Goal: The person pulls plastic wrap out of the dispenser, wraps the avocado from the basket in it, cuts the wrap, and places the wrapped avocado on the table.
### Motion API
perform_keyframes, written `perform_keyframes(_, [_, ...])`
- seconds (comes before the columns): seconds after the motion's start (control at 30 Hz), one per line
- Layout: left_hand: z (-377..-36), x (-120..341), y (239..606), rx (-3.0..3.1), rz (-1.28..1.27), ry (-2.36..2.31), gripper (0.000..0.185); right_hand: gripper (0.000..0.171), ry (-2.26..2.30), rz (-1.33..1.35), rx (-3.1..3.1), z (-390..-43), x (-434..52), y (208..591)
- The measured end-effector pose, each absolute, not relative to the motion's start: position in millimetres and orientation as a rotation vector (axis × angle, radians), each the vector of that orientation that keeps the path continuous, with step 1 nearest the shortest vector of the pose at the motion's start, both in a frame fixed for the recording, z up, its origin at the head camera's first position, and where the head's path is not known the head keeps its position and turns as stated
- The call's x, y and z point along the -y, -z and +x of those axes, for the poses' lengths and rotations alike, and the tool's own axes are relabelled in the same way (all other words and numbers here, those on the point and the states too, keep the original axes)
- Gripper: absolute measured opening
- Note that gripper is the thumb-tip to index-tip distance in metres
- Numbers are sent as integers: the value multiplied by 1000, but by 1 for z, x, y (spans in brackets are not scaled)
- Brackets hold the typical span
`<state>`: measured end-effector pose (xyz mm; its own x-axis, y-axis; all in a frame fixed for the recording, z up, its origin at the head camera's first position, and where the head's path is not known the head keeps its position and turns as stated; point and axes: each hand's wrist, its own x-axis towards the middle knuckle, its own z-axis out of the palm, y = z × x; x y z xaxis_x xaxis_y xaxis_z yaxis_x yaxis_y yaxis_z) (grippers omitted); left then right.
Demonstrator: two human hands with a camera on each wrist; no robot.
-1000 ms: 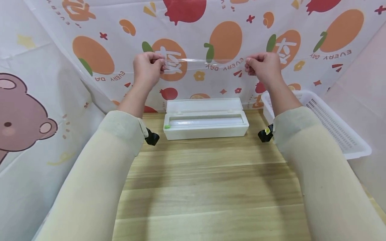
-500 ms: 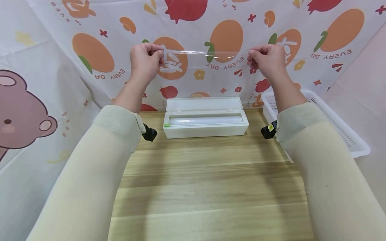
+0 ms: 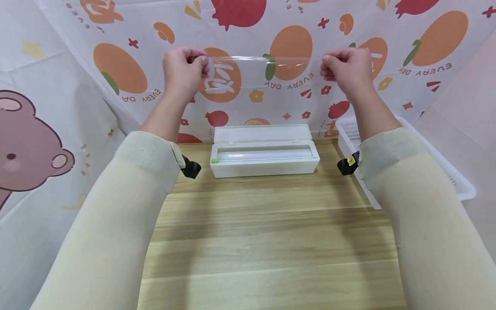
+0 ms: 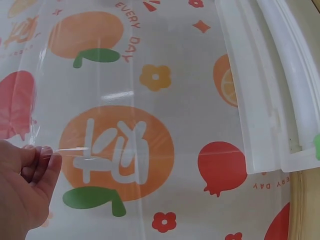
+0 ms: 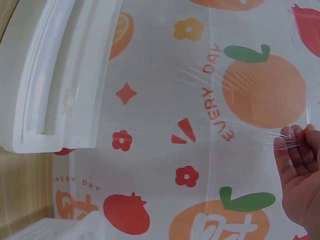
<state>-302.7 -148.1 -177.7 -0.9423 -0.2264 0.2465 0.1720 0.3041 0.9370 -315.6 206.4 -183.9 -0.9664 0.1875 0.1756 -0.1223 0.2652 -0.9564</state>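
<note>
A clear sheet of cling film (image 3: 252,58) is stretched between both raised hands, in front of the fruit-print cloth. My left hand (image 3: 184,71) pinches its left end between thumb and fingers; in the left wrist view the left hand (image 4: 25,187) sits at the lower left. My right hand (image 3: 348,71) pinches the other end, and the right wrist view shows creases in the film (image 5: 280,140) by the fingertips. Below stands a white cling film dispenser box (image 3: 265,168) with its lid (image 3: 263,134) up and a film roll (image 3: 267,156) inside. How far down the film reaches is hard to see.
The wooden table (image 3: 267,241) stretches toward me from the box. A white plastic basket (image 3: 463,189) stands at the right, partly behind the right forearm. Printed cloth (image 3: 255,112) hangs upright behind the box, and another cloth (image 3: 93,129) closes the left side.
Both hands have risen and moved slightly farther apart, the film still taut between them. The box and basket have stayed where they were.
</note>
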Motion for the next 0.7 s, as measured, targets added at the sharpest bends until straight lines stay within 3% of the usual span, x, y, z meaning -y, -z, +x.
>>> perform_keyframes(0.7, [-293,146,171,2078,-91,1667,21,40,-1804,36,2130,-304,-204,174])
